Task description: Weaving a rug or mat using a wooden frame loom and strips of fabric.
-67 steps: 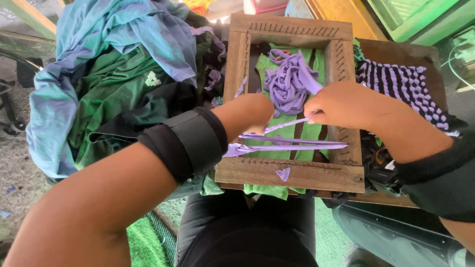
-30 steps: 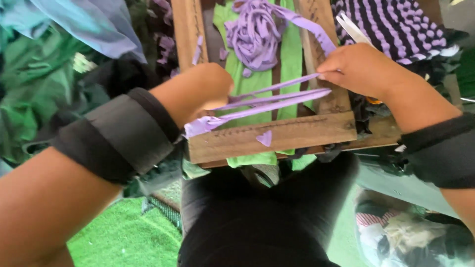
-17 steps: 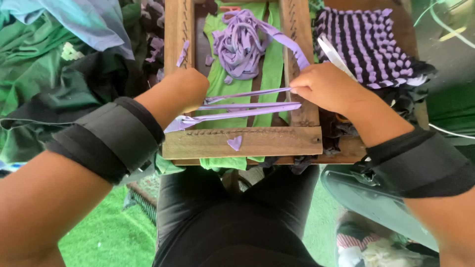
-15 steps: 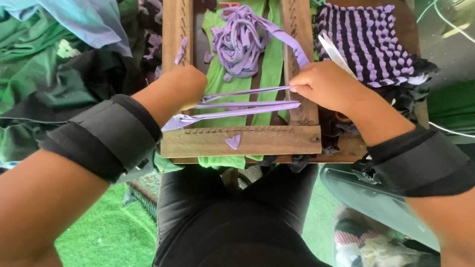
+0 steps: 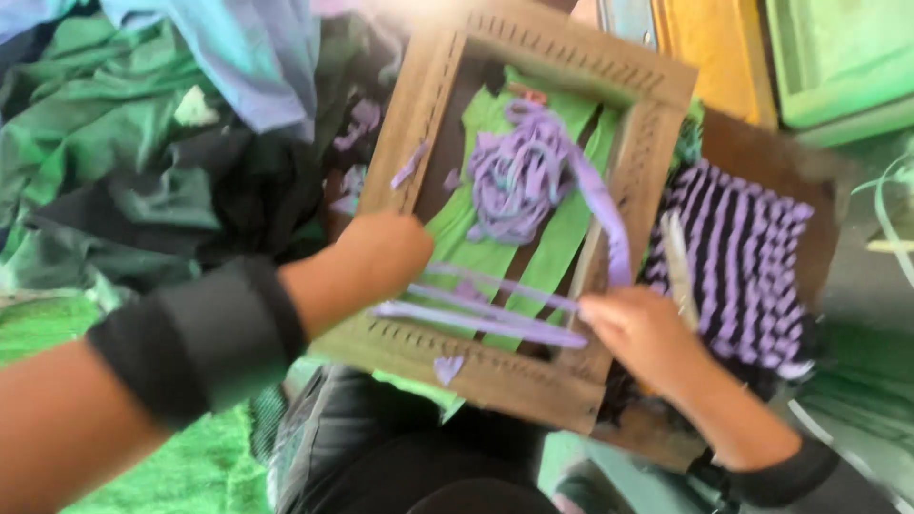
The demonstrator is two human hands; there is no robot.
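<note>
A square wooden weaving frame (image 5: 486,366) rests tilted on my lap, with rows of pegs along its rails. Purple fabric strips (image 5: 495,319) stretch across its lower part, over green cloth. My left hand (image 5: 381,257) sits on the frame's left rail, gripping the left ends of the strips. My right hand (image 5: 638,333) pinches the right end of a purple strip at the right rail. A loose pile of purple strips (image 5: 519,171) lies inside the frame. The picture is blurred.
A purple and black woven mat (image 5: 743,257) lies to the right of the frame. A heap of green, black and blue cloth (image 5: 143,162) fills the left. Green matting (image 5: 171,466) lies below. Green and yellow boxes (image 5: 809,48) stand at the top right.
The view swung, so the frame now looks rotated clockwise. My hands stay at the frame's two side rails on the purple strips, my right hand slightly lower on its rail.
</note>
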